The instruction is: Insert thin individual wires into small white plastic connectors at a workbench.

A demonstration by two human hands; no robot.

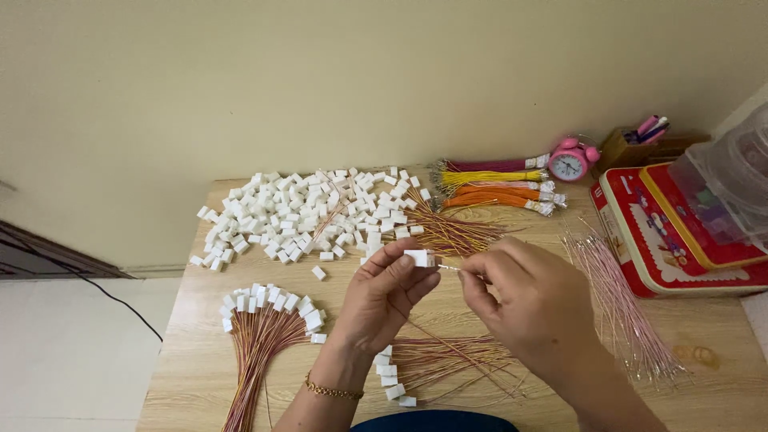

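A small white plastic connector (419, 258) is pinched between thumb and fingertips of the left hand (384, 292), held above the middle of the wooden table (704, 320). The grip is closed tight on the block. A thin wire (450, 268) with a metal tip is pinched between thumb and forefinger of the right hand (524, 296); its tip is pointed at the connector's open end, just beside it. Whether the tip is already inside cannot be told.

A gold bracelet (330, 390) is worn on the left wrist.

A broad heap of loose white connectors (296, 212) is spread across the far left of the table. Near the front left, a fan of finished wired connectors (268, 316) is laid out; a second small batch (416, 368) lies under the hands. A sheaf of loose pinkish wires (620, 308) is placed to the right. At the back, bundled yellow, orange and maroon wires (496, 186) are stacked beside a pink alarm clock (571, 160). A red tin (652, 260) and clear plastic boxes (732, 188) are set at the right edge.
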